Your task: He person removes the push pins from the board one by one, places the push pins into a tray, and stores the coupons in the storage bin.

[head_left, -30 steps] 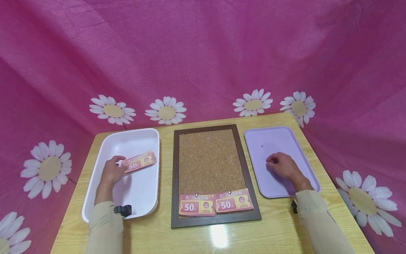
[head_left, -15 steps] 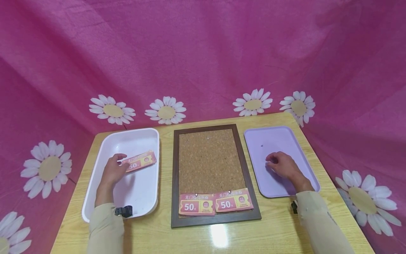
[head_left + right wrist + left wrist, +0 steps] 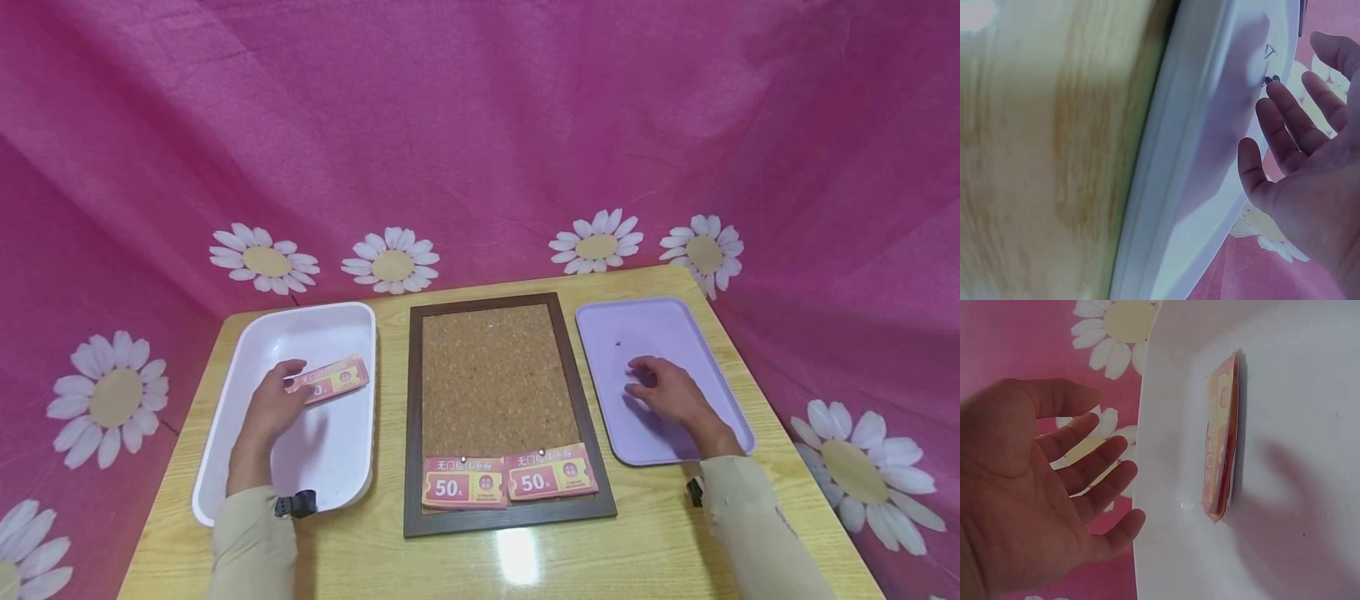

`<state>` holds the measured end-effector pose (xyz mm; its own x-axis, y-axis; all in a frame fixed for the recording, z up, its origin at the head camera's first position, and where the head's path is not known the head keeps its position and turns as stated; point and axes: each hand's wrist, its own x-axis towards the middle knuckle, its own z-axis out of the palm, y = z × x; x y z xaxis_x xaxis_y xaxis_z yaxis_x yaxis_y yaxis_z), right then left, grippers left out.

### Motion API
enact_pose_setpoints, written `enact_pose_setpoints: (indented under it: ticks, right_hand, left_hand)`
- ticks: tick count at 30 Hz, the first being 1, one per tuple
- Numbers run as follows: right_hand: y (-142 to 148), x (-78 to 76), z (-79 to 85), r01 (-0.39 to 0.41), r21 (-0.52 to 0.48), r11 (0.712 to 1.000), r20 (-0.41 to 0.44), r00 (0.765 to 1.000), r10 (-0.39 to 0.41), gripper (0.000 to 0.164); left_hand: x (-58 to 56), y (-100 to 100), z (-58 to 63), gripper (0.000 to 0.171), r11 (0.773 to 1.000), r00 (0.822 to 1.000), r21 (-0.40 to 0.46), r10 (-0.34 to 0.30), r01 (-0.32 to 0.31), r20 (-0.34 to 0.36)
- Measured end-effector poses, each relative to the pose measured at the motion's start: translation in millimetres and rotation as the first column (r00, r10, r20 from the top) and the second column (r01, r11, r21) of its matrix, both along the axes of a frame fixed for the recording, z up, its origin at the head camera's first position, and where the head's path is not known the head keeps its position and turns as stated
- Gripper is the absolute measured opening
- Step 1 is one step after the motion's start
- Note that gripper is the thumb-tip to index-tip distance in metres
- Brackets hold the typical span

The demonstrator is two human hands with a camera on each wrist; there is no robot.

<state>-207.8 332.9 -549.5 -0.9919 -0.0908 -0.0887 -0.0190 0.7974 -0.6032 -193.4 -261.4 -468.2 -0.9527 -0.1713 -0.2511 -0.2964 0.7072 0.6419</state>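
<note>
The left hand (image 3: 276,408) floats by tickets (image 3: 341,378) toward the tabletop's (image 3: 360,560) left edge, the right hand (image 3: 671,393) over a tray (image 3: 636,321). Both have fingers apart.

The pale wood-grain counter (image 3: 360,554) here carries a framed corkboard (image 3: 491,383), a white tub (image 3: 322,458) at its nine o'clock and a lavender tray (image 3: 645,321) at three.

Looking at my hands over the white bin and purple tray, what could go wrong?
The coupons in the white bin lie stacked, so your left hand might lift several at once. The small dark bits on the purple tray look easy to fumble with your right hand, and might prick it if sharp.
</note>
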Motion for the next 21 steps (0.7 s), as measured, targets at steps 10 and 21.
enact_pose_setpoints:
  ticks: [10,21]
  right_hand:
    - [-6.5,5.7,6.9,0.006,-0.025,1.0,-0.04,0.999,-0.007,0.053]
    - [-13.8,12.3,8.2,-0.011,-0.072,0.997,-0.05,0.999,0.007,0.06]
  left_hand:
    - [6.9,8.8,2.6,0.057,0.999,0.999,0.033,-0.026,0.027,-0.023]
    - [13.3,16.2,-2.6,0.058,0.995,0.995,0.058,-0.076,0.08,-0.068]
